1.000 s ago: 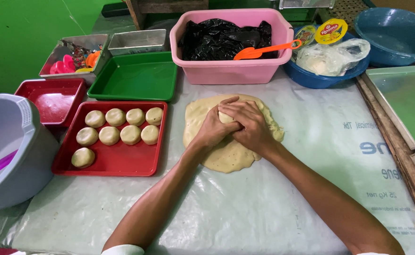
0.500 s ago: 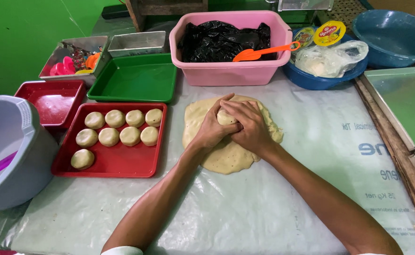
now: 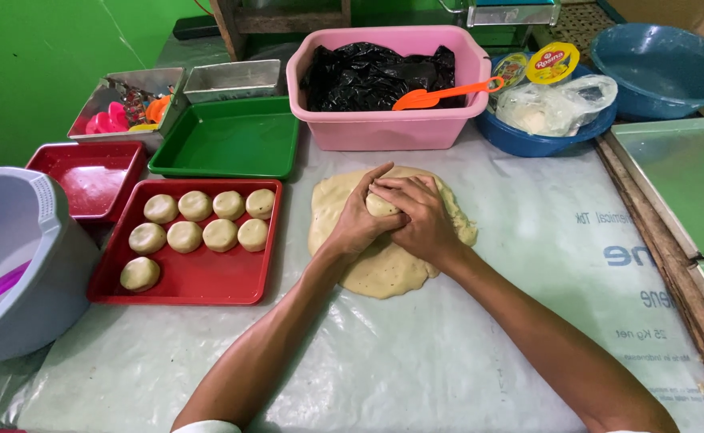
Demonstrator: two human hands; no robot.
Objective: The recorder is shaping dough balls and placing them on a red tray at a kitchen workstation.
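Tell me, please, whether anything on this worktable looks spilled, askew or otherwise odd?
Nothing stands out. Both hands, left hand and right hand, cup a dough piece over the flattened dough; eight dough balls sit in rows on the red tray.

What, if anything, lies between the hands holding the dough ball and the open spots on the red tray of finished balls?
Nothing visible. Both hands, left hand and right hand, cup the dough ball over the dough slab. Only bare plastic sheet separates them from the red tray.
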